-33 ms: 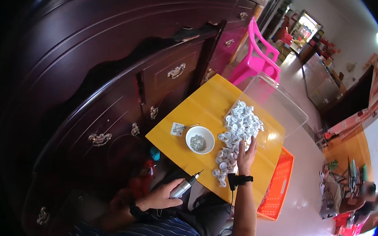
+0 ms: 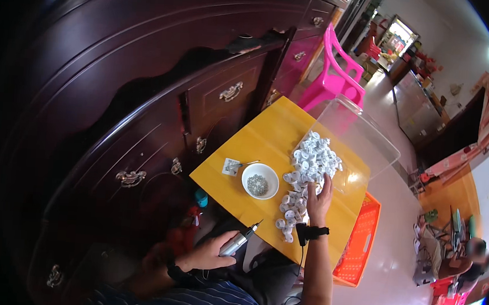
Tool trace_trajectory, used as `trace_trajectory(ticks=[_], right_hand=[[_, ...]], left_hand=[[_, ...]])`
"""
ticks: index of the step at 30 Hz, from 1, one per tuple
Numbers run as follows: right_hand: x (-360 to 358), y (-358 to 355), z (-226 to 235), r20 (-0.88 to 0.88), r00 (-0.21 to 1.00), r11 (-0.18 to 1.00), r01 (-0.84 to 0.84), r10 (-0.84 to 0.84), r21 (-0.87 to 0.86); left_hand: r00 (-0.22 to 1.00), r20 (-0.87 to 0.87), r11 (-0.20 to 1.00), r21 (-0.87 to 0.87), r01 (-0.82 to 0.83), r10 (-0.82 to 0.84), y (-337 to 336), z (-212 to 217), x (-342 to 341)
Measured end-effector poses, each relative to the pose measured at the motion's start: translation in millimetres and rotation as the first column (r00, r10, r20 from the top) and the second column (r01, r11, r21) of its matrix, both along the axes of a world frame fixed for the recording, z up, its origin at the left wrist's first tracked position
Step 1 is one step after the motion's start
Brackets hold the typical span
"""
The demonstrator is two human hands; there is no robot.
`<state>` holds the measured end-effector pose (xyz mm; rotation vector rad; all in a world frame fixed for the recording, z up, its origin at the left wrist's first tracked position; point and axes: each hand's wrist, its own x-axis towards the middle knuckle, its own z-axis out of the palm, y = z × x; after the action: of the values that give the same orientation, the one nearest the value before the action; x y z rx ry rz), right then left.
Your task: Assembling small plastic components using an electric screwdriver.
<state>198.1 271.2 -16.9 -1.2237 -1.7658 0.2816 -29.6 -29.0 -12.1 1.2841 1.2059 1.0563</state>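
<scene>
My left hand (image 2: 210,253) is closed round a silver electric screwdriver (image 2: 237,244), its thin dark bit pointing up and away at the table's near edge. My right hand (image 2: 319,201) rests at the edge of a heap of small round white plastic parts (image 2: 315,157), with thumb and fingers apart. Whether its fingertips pinch a part cannot be seen clearly. More white parts trail from the heap toward me, left of that hand. A white bowl (image 2: 270,194) left of the parts holds many small silvery metal pieces (image 2: 257,184), probably screws.
The yellow table (image 2: 239,141) also bears a small white card (image 2: 231,167) with a thin metal tool on it. A clear plastic bin (image 2: 370,133) lies at the far right edge. An orange crate (image 2: 363,240) stands below right, a pink chair (image 2: 340,74) behind, dark cabinets (image 2: 213,116) left.
</scene>
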Motion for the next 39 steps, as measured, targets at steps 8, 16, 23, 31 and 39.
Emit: trace_trajectory(ticks=[8,16,23,31,39], right_hand=[[-77.7,-28.9,79.9,0.533,0.662,0.849,-0.407,0.528,-0.336],[-120.6,-13.0,18.4,0.820,0.380,0.896,-0.301,0.427,-0.327],[-127.9,-15.8,15.9,0.784,0.415,0.879,-0.333,0.462,-0.341],[-128.4,-14.6,22.1,0.801,0.385,0.877,-0.342,0.459,-0.338],[-96.4,-16.0,47.9,-0.106,0.745,0.624,-0.620,0.659,-0.477]], left_hand=[[0.999,-0.040,1.000,-0.015,0.007,-0.008,3.7,4.7,-1.4],[1.000,-0.022,1.000,-0.028,-0.013,0.012,-4.6,8.9,-3.1],[0.999,0.000,0.998,-0.043,-0.045,0.045,-4.8,4.0,-6.7],[1.000,0.003,0.998,-0.067,-0.016,0.016,-0.5,5.4,-5.6],[0.999,0.027,0.996,-0.079,-0.045,0.047,-0.6,4.7,-8.8]])
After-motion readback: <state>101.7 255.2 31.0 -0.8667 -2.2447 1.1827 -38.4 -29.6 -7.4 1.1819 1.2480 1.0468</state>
